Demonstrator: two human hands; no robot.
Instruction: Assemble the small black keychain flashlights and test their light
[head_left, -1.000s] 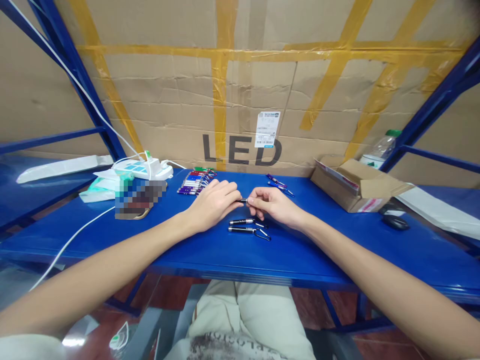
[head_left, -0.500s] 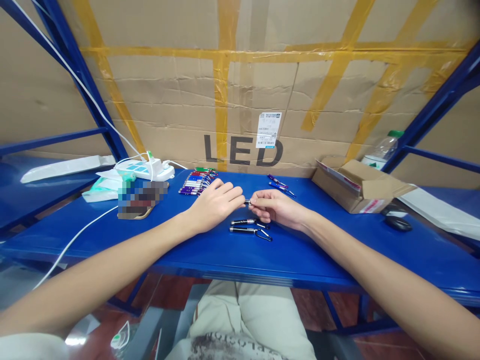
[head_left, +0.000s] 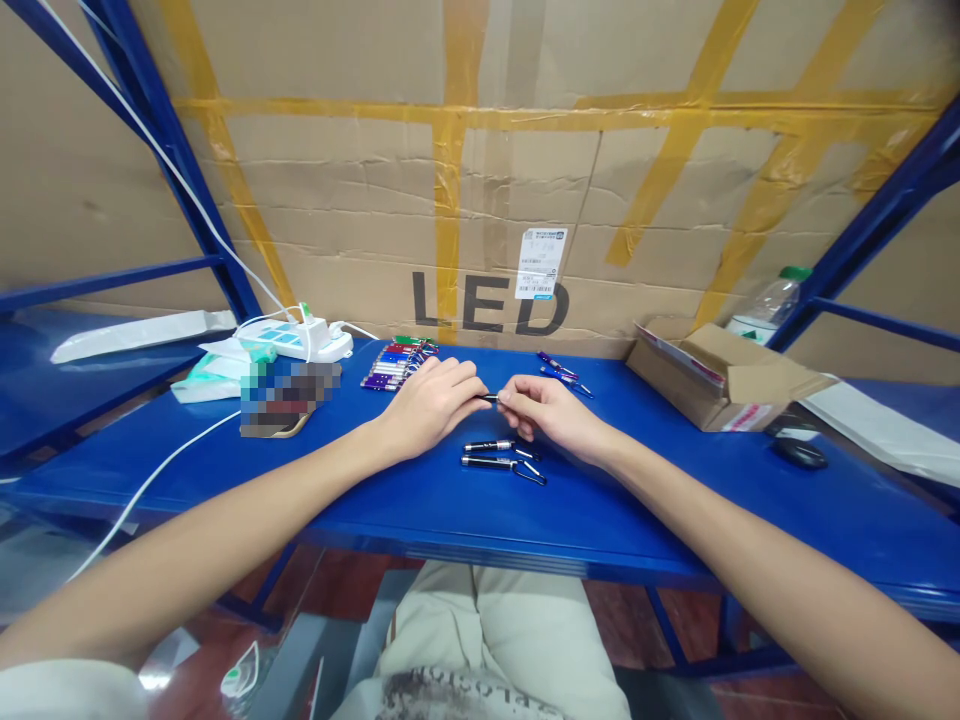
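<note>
My left hand (head_left: pixel 431 405) and my right hand (head_left: pixel 544 415) meet above the blue table (head_left: pixel 420 500), both pinched on one small black keychain flashlight (head_left: pixel 490 399) held between their fingertips. Two more black keychain flashlights (head_left: pixel 495 454) lie on the table just below my right hand, their clips pointing right. A row of coloured keychain flashlights (head_left: pixel 394 365) lies beyond my left hand. Two purple ones (head_left: pixel 562 370) lie beyond my right hand.
An open cardboard box (head_left: pixel 720 375) sits at the right, with a black mouse (head_left: pixel 801 453) and a plastic bottle (head_left: pixel 765 305) near it. A white power strip (head_left: pixel 296 340) and its cable (head_left: pixel 150 480) lie at the left. A large taped cardboard wall marked LED stands behind.
Both hands stay pinched on the small flashlight with only slight finger shifts. The view has drifted a little.
</note>
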